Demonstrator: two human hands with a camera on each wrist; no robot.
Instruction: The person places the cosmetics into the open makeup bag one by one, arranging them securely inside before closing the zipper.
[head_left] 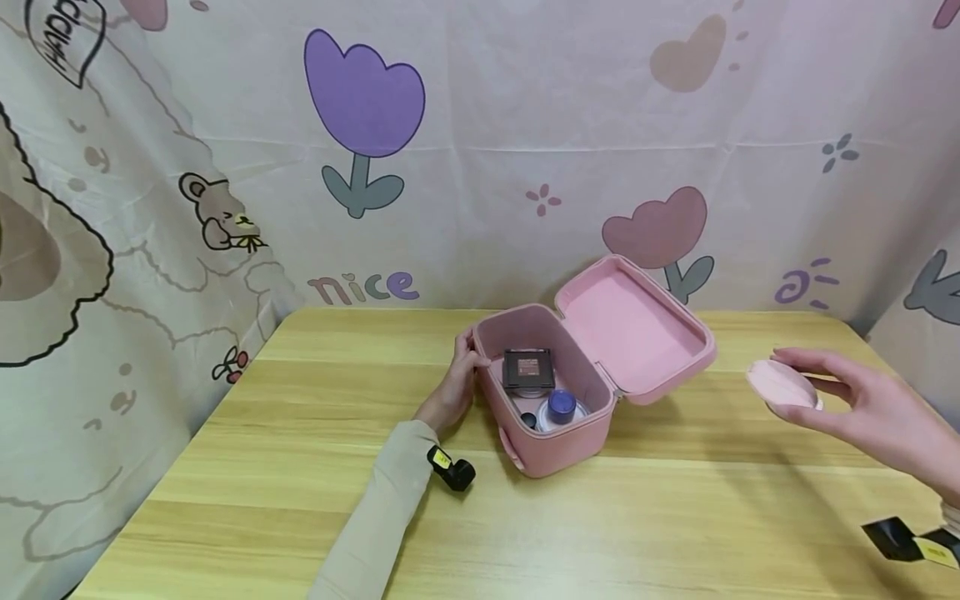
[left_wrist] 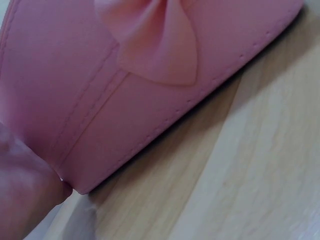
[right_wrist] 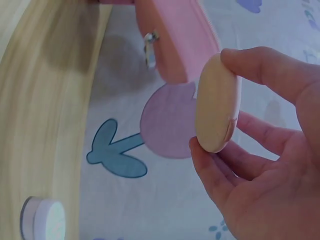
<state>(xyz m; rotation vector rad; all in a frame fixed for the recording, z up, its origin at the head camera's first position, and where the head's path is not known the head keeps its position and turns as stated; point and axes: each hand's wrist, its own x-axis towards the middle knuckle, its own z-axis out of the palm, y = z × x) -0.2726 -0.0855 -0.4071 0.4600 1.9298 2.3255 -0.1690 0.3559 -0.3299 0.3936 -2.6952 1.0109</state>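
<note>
A pink cosmetic case stands on the wooden table, its lid swung back to the right. My left hand grips the case's left wall near the back corner; in the left wrist view the hand is beside a side with a pink bow. Inside lie a black square palette, a jar with a blue lid and a small dark round item. Off to the right, my right hand pinches a round, pale pink compact in the air, its edge toward the right wrist camera.
A small whitish round container shows at the lower left of the right wrist view. Behind the table hangs a printed cloth, with another stretch along the left side. Each wrist carries a black camera, such as the left one.
</note>
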